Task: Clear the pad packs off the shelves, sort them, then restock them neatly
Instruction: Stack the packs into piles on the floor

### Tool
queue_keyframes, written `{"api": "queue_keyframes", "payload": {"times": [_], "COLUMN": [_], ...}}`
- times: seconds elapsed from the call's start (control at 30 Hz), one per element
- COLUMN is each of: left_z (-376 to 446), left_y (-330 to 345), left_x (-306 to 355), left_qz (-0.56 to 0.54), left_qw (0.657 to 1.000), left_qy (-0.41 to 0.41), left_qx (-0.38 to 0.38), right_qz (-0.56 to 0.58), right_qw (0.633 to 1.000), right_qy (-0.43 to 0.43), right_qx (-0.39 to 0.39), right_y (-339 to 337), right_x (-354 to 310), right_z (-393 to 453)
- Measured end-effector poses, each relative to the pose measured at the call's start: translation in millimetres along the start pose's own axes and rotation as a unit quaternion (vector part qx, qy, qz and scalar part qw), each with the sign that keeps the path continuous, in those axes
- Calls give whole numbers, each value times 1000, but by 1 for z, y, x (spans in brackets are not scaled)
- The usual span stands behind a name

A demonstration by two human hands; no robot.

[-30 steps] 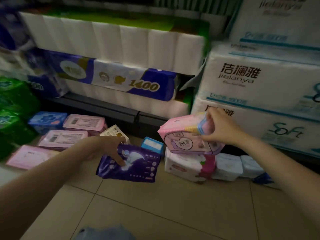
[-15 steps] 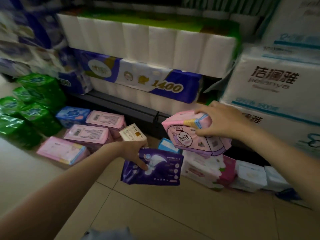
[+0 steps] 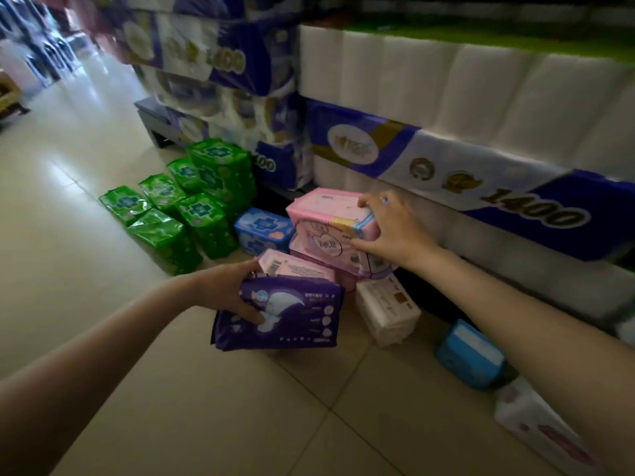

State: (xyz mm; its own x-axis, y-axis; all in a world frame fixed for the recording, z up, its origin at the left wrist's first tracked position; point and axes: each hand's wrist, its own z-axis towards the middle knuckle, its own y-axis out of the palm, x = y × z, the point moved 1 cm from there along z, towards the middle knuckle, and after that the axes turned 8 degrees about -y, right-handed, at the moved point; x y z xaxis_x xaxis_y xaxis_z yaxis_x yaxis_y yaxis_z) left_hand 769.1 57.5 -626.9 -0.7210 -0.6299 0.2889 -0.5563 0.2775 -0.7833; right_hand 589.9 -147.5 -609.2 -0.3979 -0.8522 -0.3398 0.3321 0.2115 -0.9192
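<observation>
My left hand (image 3: 225, 292) grips a purple pad pack (image 3: 285, 314) by its left end, just above the floor tiles. My right hand (image 3: 388, 231) holds a pink pad pack (image 3: 330, 221) from its right end, low over other pink packs (image 3: 295, 267) lying on the floor. A blue pack (image 3: 263, 230) sits just left of the pink ones. Several green packs (image 3: 192, 204) are grouped further left. A white pack (image 3: 386, 309) and a light blue pack (image 3: 469, 357) lie to the right of the purple one.
Large toilet-paper bales (image 3: 446, 139) fill the low shelf behind the packs, with more blue-wrapped bales (image 3: 220, 70) at the back left. Another white pack (image 3: 539, 427) lies at the lower right. A tiled aisle floor (image 3: 68, 187) stretches away to the left.
The view has swung left. My right hand has carried the pink pack leftward over the pink packs on the floor. My left hand has moved the purple pack left with it.
</observation>
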Motion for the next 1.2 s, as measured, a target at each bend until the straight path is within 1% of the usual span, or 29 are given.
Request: {"api": "queue_keyframes", "payload": {"times": [0.07,0.1,0.17,0.2,0.23,0.27,0.3,0.33,0.37,0.4,0.43,0.47,0.5,0.53,0.57,0.67,0.8,0.87,0.93,1.0,1.1,1.13,1.17,1.2], "left_z": [8,13,22,26,30,32,34,35,36,36,37,39,40,41,43,42,30,22,13,3,-13,-19,-24,-30], "left_y": [-4,-5,-6,-6,-6,-6,-5,-5,-5,-4,-2,0,3,6,10,24,43,55,71,89,117,124,131,138], "left_x": [-18,-24,-34,-36,-37,-36,-32,-27,-20,-10,1,14,30,48,68,134,225,268,309,349,405,422,436,448], "left_qz": [-28,-37,-49,-52,-53,-50,-43,-34,-27,-20,-13,-5,1,9,16,45,48,61,70,100,168,200,244,293], "left_qw": [999,999,999,999,999,999,999,999,999,999,998,997,995,993,990,979,961,952,943,932,905,889,866,833], "left_qy": [2,4,6,8,9,9,11,14,21,30,40,53,70,87,104,145,224,261,293,330,390,411,435,464], "left_qx": [14,20,20,15,8,0,-7,-13,-21,-31,-43,-54,-65,-77,-93,-134,-157,-151,-143,-114,-38,-7,29,74], "right_qz": [-18,-47,-119,-134,-130,-117,-96,-61,-10,56,123,184,227,253,264,264,253,221,176,124,72,70,99,157], "right_qw": [1000,998,985,976,972,972,977,986,993,994,986,968,943,919,908,907,893,909,929,946,963,964,960,947], "right_qy": [21,39,60,66,73,76,71,59,44,32,27,29,40,58,79,137,177,181,195,212,214,216,231,258], "right_qx": [13,-10,-108,-156,-183,-190,-176,-144,-105,-88,-108,-167,-241,-296,-317,-297,-326,-305,-261,-210,-147,-135,-123,-107], "right_y": [27,41,68,77,81,79,74,66,57,48,39,30,23,17,11,-15,-57,-79,-102,-123,-145,-150,-157,-166], "right_x": [-3,-3,-2,0,0,0,-1,-2,-2,-2,-1,1,5,13,23,57,94,111,128,146,170,178,185,192], "right_z": [23,31,41,43,45,44,43,39,33,23,10,-5,-22,-39,-54,-93,-154,-189,-222,-256,-302,-316,-332,-348]}}
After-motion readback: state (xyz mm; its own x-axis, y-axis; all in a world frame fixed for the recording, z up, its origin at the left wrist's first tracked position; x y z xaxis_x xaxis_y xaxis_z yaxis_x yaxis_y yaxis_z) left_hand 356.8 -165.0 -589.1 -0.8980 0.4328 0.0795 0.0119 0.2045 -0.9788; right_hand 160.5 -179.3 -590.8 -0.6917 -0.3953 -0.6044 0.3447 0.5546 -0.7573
